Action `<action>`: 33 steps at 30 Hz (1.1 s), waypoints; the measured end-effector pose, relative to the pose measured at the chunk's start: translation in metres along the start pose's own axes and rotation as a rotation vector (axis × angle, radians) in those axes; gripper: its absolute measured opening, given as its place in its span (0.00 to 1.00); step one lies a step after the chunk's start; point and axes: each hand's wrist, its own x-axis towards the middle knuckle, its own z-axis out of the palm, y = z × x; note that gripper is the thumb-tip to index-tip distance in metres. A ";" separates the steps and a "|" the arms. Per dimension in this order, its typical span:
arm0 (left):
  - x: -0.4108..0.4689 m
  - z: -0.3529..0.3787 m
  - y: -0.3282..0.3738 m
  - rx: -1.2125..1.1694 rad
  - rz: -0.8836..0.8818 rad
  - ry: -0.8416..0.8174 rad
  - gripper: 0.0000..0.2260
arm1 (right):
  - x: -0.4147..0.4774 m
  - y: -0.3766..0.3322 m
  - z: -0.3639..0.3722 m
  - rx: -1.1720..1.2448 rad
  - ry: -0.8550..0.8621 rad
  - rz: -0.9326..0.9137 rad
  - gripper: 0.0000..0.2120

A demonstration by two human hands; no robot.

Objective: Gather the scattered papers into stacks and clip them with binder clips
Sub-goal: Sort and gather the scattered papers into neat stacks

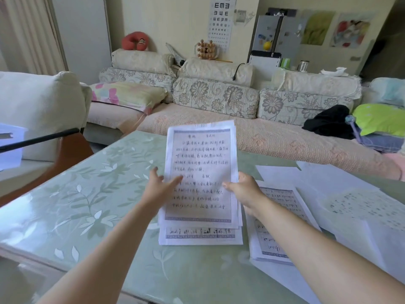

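While left hand [158,186] and right hand [243,189] pinch the paper stack [201,150] (handwritten) | loose papers [328,183] lie right of it

both hands, left hand [158,187] and right hand [243,188], hold a sheaf of handwritten papers [201,172] tilted up over a stack [200,235] on the green table [87,205]; more sheets [328,194] lie at right.

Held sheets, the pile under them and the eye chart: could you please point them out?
Held sheets [201,154], head view, top sheet's middle.
Pile [200,238], head view, exposed bottom edge.
Eye chart [220,20], head view, centre.
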 end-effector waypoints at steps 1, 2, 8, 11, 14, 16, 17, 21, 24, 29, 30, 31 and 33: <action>-0.001 -0.004 0.010 -0.117 0.005 0.024 0.38 | -0.004 -0.007 -0.002 0.042 0.007 -0.063 0.09; -0.003 -0.007 0.020 -0.196 0.033 0.043 0.32 | -0.007 -0.015 -0.004 0.064 0.026 -0.125 0.09; -0.034 0.000 0.061 -0.262 0.377 0.121 0.10 | -0.015 -0.046 -0.007 0.110 0.104 -0.318 0.14; -0.040 0.006 0.062 -0.218 0.429 0.157 0.15 | -0.022 -0.052 -0.009 0.077 0.101 -0.330 0.19; -0.038 0.006 0.054 -0.165 0.431 0.172 0.15 | -0.024 -0.049 -0.010 0.048 0.134 -0.280 0.32; -0.037 0.007 0.048 -0.100 0.403 0.159 0.13 | -0.026 -0.045 -0.009 0.056 0.120 -0.239 0.29; -0.035 0.007 0.043 -0.070 0.378 0.149 0.12 | -0.027 -0.044 -0.008 0.041 0.108 -0.219 0.26; -0.033 0.009 0.037 0.061 0.330 0.130 0.09 | -0.025 -0.035 -0.007 -0.057 0.075 -0.148 0.15; -0.031 0.016 0.048 0.140 0.318 0.084 0.07 | -0.020 -0.035 -0.018 -0.115 0.098 -0.114 0.11; -0.028 0.056 0.064 0.156 0.135 -0.143 0.11 | -0.013 -0.021 -0.064 -0.141 0.178 0.028 0.13; -0.030 0.069 0.064 0.167 0.091 -0.185 0.11 | -0.013 -0.015 -0.074 -0.143 0.201 0.065 0.12; -0.031 0.083 0.063 0.186 0.060 -0.217 0.12 | -0.014 -0.008 -0.084 -0.155 0.224 0.099 0.12; -0.035 0.113 0.060 0.240 0.025 -0.273 0.12 | -0.014 0.009 -0.103 -0.189 0.263 0.160 0.12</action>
